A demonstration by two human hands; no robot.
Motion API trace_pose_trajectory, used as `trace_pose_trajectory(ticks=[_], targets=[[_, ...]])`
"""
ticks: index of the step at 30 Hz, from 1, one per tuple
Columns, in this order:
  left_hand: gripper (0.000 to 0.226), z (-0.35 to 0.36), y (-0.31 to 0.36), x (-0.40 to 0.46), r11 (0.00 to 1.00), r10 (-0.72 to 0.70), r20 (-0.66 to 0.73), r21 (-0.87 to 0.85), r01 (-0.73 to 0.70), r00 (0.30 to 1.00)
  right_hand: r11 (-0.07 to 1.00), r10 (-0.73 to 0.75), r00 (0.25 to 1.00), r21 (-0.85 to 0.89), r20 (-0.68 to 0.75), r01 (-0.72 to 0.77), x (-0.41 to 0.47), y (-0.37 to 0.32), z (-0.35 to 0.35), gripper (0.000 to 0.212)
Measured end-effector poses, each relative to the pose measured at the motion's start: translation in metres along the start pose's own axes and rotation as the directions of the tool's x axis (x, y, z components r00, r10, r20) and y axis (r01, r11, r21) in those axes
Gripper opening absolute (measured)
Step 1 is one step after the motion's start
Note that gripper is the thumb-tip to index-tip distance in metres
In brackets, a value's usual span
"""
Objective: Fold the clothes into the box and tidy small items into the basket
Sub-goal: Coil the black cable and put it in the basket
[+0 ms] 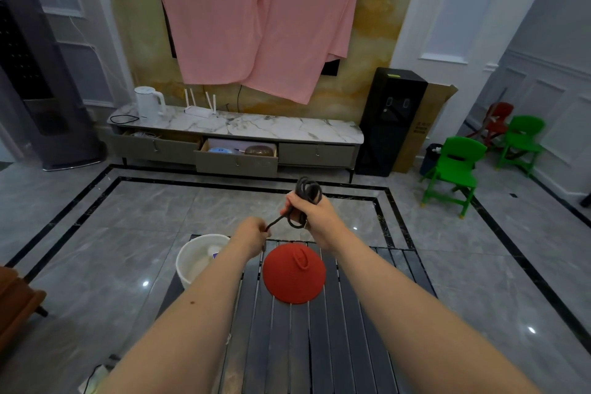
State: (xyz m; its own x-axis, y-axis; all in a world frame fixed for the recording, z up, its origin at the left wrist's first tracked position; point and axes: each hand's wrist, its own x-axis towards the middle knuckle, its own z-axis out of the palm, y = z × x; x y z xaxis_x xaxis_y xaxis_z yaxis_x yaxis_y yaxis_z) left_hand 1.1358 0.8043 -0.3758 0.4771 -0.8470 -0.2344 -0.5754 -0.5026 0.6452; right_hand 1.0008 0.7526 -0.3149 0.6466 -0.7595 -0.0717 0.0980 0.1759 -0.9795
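Note:
My right hand [315,217] grips a coiled dark cable [307,191], its loops sticking out above and below the fist. My left hand [252,232] pinches the cable's loose end, which runs taut between the two hands. Both hands are raised above the far end of the dark slatted table [335,329]. A red cone-shaped hat [294,275] with a small loop on top lies on the table just below the hands. A white round basket [195,261] sits at the table's far left corner, with pale items inside; my left forearm hides part of it.
A marble-topped TV cabinet [256,126] with an open drawer stands by the far wall, under a hanging pink sheet [256,16]. Green plastic chairs [454,169] stand at the right. A brown wooden piece [16,297] sits at the left edge. Grey tiled floor surrounds the table.

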Motion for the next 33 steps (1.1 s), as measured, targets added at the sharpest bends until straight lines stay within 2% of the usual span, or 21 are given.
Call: trace_pose_trajectory(ticks=[3,6,7,9,10,12,14,17,22,26,30,33], targets=[[0.022,0.002,-0.009,-0.001,0.999,0.013,0.046,0.045,-0.016,0.999,0.981,0.018,0.997,0.194,-0.070,-0.004,0.002,-0.008,-0.010,0.017],[0.025,0.004,-0.017,-0.003,0.996,0.008,0.094,0.087,-0.017,0.996,0.967,0.053,0.987,0.253,-0.150,-0.014,0.006,-0.011,-0.019,0.018],[0.025,0.003,-0.018,-0.003,0.997,0.011,0.088,0.077,-0.018,0.996,0.978,0.056,0.985,0.206,-0.161,-0.022,0.006,-0.011,-0.022,0.017],[0.022,-0.002,-0.016,-0.004,0.997,0.034,0.032,0.072,-0.036,0.999,0.999,0.053,0.988,-0.005,-0.145,-0.055,0.007,-0.009,-0.029,0.018],[0.021,-0.006,-0.014,-0.004,0.996,0.049,-0.012,0.072,-0.048,0.999,0.983,0.059,0.990,-0.164,-0.128,-0.080,0.006,-0.007,-0.033,0.019],[0.020,-0.013,-0.010,-0.004,0.996,0.076,-0.100,0.049,-0.071,0.992,0.877,0.098,0.989,-0.459,-0.113,-0.139,0.004,-0.002,-0.039,0.019],[0.020,-0.019,-0.003,-0.005,0.995,0.102,-0.164,0.034,-0.098,0.981,0.793,0.138,0.981,-0.578,-0.138,-0.193,0.002,0.005,-0.041,0.021],[0.019,-0.024,0.009,-0.006,0.987,0.161,-0.225,0.019,-0.161,0.961,0.744,0.136,0.974,-0.631,-0.179,-0.220,0.000,0.015,-0.040,0.029],[0.018,-0.023,0.025,-0.010,0.962,0.215,-0.274,-0.105,-0.251,0.937,0.811,0.096,0.960,-0.538,-0.262,-0.228,0.001,0.025,-0.031,0.024],[0.018,-0.024,0.034,-0.011,0.928,0.226,-0.260,-0.235,-0.288,0.939,0.851,0.144,0.942,-0.448,-0.302,-0.273,-0.001,0.026,-0.032,0.023],[0.016,-0.028,0.042,-0.011,0.898,0.152,-0.172,-0.387,-0.209,0.973,0.888,0.155,0.957,-0.390,-0.245,-0.244,-0.001,0.023,-0.028,0.029],[0.018,-0.029,0.046,-0.013,0.876,0.052,-0.073,-0.476,-0.081,0.996,0.903,0.112,0.967,-0.382,-0.228,-0.195,-0.001,0.023,-0.024,0.032]])
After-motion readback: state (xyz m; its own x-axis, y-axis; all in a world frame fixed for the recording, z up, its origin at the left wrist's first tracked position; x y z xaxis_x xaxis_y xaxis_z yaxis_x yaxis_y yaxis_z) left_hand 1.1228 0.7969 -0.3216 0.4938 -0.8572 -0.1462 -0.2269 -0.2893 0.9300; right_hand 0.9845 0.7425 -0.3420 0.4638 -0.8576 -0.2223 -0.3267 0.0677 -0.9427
